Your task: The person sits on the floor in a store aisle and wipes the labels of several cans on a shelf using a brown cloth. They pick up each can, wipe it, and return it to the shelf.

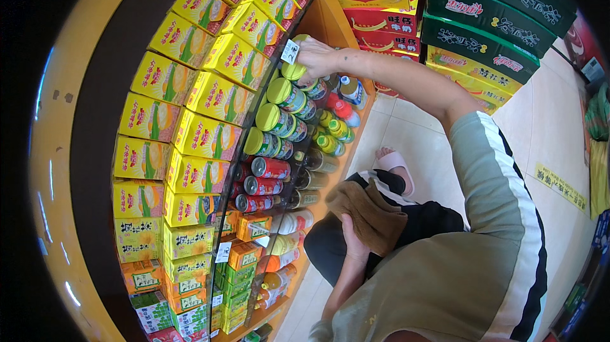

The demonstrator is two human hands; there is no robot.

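Observation:
My right hand (pixel 312 58) reaches into the shelf among cans with yellow lids, beside a small white price tag (pixel 289 52). Its curled fingers lie against a yellow-lidded can (pixel 293 71); the fingertips are partly hidden, so a firm grip cannot be made out. My left hand (pixel 355 239) is shut on a folded brown cloth (pixel 369 213) above my bent knee. More yellow-lidded cans (pixel 281 92) stand in rows near my right hand, followed by red drink cans (pixel 269 168).
Yellow drink cartons (pixel 209 139) line the upper shelf above a dark shelf edge (pixel 226 185). Lower down stand bottles with yellow-green caps (pixel 329 144) and small orange cartons (pixel 252 227). Stacked green boxes (pixel 481 39) and red boxes (pixel 386 25) rise from the tiled floor (pixel 429 142).

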